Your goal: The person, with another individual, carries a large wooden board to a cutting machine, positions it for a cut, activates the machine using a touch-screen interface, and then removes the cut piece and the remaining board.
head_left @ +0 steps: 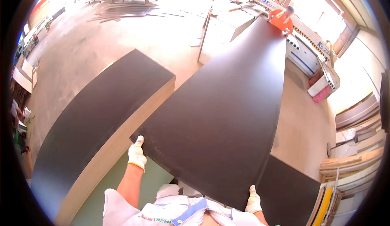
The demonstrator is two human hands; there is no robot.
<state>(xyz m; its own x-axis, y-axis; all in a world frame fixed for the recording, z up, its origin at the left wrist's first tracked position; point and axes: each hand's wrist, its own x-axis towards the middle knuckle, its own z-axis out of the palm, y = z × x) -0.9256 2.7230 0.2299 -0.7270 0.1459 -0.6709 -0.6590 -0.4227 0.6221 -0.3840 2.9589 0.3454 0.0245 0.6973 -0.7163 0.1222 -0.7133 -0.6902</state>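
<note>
A long dark brown board (215, 116) stretches away from my body toward the far right. My left hand (137, 155), in a pale work glove, grips its near left corner with the thumb on top. At the near right corner my right hand (253, 201), gloved alike, holds the edge, thumb up; the fingers of both hands are hidden beneath. A co-worker in an orange shirt (281, 21) stands at the board's far end with hands at its edge. To the left lies a thick stack of dark-topped boards (109, 100), its pale layered side facing me.
Another dark panel (288, 189) lies low by my right hand. A large white machine (302, 55) stands at the far right. Leaning boards and timber (353, 159) line the right wall, near a fan (330, 149). Flat dark sheets (122, 11) lie on the floor at the back.
</note>
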